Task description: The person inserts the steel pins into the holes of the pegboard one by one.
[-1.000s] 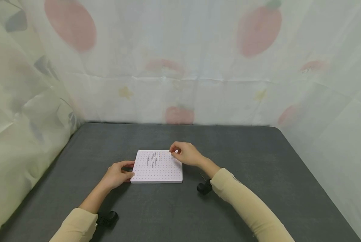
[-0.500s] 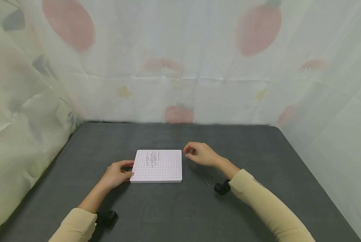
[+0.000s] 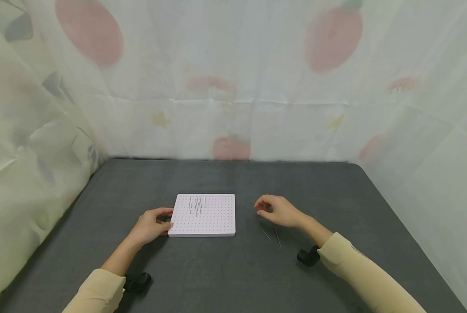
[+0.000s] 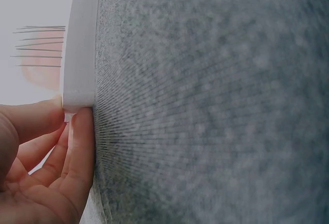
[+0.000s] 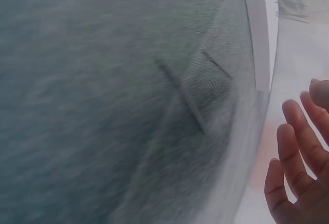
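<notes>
A white pegboard point(image 3: 208, 224) dotted with rows of small holes lies on the dark table. Several thin metal pins point(image 3: 196, 205) stand upright in its far left part; the left wrist view shows the pins point(image 4: 41, 44) from the side. At the board's left edge my left hand point(image 3: 149, 226) grips it, thumb on top and fingers along the side. Right of the board, my right hand point(image 3: 278, 211) hovers over the table with loosely bent fingers and holds nothing. Two loose metal pins lie below it, a left one point(image 3: 263, 231) and a right one point(image 3: 277, 237).
The dark grey table point(image 3: 218, 278) extends around the board. A pale fruit-print curtain point(image 3: 233, 87) hangs behind it and along both sides. Each wrist carries a small black camera, such as the right one point(image 3: 308, 256).
My right hand has moved away from the board's far right corner, to the right and slightly nearer. Both loose pins now show fully. My left hand still grips the board.
</notes>
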### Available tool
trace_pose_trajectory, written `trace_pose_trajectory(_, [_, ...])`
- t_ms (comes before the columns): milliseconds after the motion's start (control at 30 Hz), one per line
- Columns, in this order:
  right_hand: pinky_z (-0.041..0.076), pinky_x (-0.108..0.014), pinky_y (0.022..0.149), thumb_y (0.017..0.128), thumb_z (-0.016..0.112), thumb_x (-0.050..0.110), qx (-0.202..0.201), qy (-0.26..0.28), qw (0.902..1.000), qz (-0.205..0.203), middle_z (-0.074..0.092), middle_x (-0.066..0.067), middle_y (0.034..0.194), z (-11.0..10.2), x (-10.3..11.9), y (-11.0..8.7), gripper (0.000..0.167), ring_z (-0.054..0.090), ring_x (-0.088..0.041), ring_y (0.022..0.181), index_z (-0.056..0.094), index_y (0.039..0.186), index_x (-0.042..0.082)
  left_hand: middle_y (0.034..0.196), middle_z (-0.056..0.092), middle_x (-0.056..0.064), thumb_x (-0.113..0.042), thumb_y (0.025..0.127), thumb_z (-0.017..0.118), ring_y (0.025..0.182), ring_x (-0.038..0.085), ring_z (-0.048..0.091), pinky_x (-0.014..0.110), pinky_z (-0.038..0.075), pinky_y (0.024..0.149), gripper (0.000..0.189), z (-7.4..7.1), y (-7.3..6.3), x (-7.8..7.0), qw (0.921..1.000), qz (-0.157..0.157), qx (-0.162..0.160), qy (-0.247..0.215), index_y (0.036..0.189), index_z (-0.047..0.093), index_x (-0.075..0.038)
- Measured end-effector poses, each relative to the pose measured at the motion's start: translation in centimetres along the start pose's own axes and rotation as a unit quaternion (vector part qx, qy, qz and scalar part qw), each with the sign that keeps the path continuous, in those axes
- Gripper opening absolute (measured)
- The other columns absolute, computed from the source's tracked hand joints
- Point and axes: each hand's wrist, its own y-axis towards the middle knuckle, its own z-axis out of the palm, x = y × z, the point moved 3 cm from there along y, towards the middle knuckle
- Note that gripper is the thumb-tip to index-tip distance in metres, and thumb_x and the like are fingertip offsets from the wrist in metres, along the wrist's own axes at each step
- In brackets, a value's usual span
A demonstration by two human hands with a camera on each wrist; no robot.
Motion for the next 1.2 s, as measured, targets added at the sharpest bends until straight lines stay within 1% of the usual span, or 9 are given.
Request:
trace_pose_trajectory(167, [0.047,-0.023,0.066,0.089,0.061,0.021,-0.016,0.004,0.9999,0.003,0.063,0.004,0.096,-0.3,-0.8,-1.8,0.019,0.055,-0.008,0.082,0.062,0.104,0.008,0.117,0.057,0.021,-0.002,0.082,0.064,0.082,0.016,0.062,0.030,0.055,0.065,0.047,0.0,0.1,0.0,1.0000,-0.001,0.001,-0.002,0.127,0.051,0.002])
trace_pose_trajectory(333, [0.047,-0.022,0.065,0.089,0.061,0.023,-0.022,0.003,0.9991,0.037,0.062,0.007,0.090,-0.3,-1.7,-3.5,0.017,0.054,-0.005,0.076,0.062,0.101,0.010,0.117,0.057,0.021,-0.002,0.082,0.064,0.081,0.016,0.062,0.030,0.055,0.065,0.047,0.0,0.0,0.1,1.0000,-0.004,0.000,0.002,0.127,0.051,0.002])
trace_pose_trajectory(433, [0.045,-0.021,0.062,0.087,0.063,0.023,-0.024,-0.001,0.9981,0.056,0.059,0.009,0.085,-0.2,-2.0,-4.3,0.013,0.051,-0.003,0.071,0.062,0.097,0.014,0.116,0.057,0.021,-0.002,0.082,0.064,0.081,0.016,0.062,0.030,0.055,0.065,0.047,0.0,0.0,0.1,1.0000,-0.005,-0.001,0.004,0.126,0.051,0.002])
trace_pose_trajectory(600, [0.041,-0.020,0.057,0.085,0.065,0.023,-0.025,-0.010,0.9975,0.065,0.055,0.010,0.078,0.3,-2.1,-5.4,0.011,0.047,-0.002,0.065,0.062,0.091,0.015,0.116,0.058,0.022,-0.002,0.081,0.064,0.081,0.016,0.062,0.030,0.055,0.064,0.047,-0.1,0.0,0.1,1.0000,-0.005,0.000,0.001,0.126,0.051,0.003])
trace_pose_trajectory(800, [0.038,-0.020,0.056,0.083,0.067,0.028,-0.012,-0.041,0.9967,0.069,0.050,0.008,0.074,1.0,-2.0,-6.0,0.015,0.044,-0.002,0.064,0.061,0.090,0.015,0.116,0.057,0.022,-0.002,0.082,0.064,0.081,0.016,0.062,0.030,0.055,0.064,0.047,-0.1,0.0,0.0,1.0000,-0.007,0.001,0.003,0.126,0.051,0.003])
trace_pose_trajectory(1000, [0.038,-0.021,0.058,0.081,0.069,0.031,-0.004,-0.071,0.9949,0.071,0.049,0.009,0.075,1.4,-1.8,-6.1,0.018,0.044,-0.003,0.067,0.060,0.091,0.018,0.114,0.058,0.022,-0.001,0.081,0.064,0.081,0.016,0.062,0.030,0.055,0.065,0.046,-0.1,-0.1,-0.1,1.0000,-0.010,0.002,0.001,0.126,0.051,0.003])
trace_pose_trajectory(1200, [0.034,-0.022,0.057,0.079,0.071,0.032,0.006,-0.085,0.9931,0.081,0.046,0.006,0.076,1.5,-1.4,-6.1,0.024,0.040,-0.006,0.066,0.057,0.092,0.017,0.115,0.057,0.022,-0.002,0.082,0.063,0.082,0.016,0.062,0.030,0.055,0.065,0.047,-0.1,-0.2,-0.1,1.0000,-0.006,0.003,0.001,0.126,0.050,0.004])
